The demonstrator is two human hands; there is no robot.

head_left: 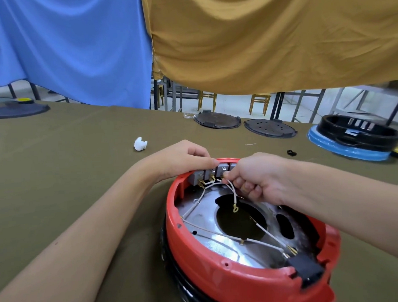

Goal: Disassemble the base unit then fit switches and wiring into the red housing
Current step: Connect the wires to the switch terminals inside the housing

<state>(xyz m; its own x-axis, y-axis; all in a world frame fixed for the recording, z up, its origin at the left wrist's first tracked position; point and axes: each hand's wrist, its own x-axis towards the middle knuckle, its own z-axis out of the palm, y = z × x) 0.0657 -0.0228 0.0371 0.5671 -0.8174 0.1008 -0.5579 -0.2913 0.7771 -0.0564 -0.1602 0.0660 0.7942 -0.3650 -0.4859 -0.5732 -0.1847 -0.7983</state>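
Observation:
The round red housing (pixel 233 277) lies upside down in front of me on the olive cloth, with a shiny metal plate (pixel 211 239) and white wires (pixel 234 192) inside. A row of grey switches (pixel 208 173) sits in its far rim. My left hand (pixel 184 158) presses its fingertips on top of the switches from outside the rim. My right hand (pixel 256 178) pinches a white wire at a switch terminal. A loose wire end with a brass ring lug (pixel 236 209) hangs over the plate's central hole. A black socket (pixel 306 270) sits in the near right rim.
Two black round covers (pixel 217 120) (pixel 270 127) lie at the table's far edge. A black ring on a blue base (pixel 357 139) stands far right. A crumpled white scrap (pixel 140 143) lies left of my hands, a small black part (pixel 291 152) to the right. Blue and ochre cloths hang behind.

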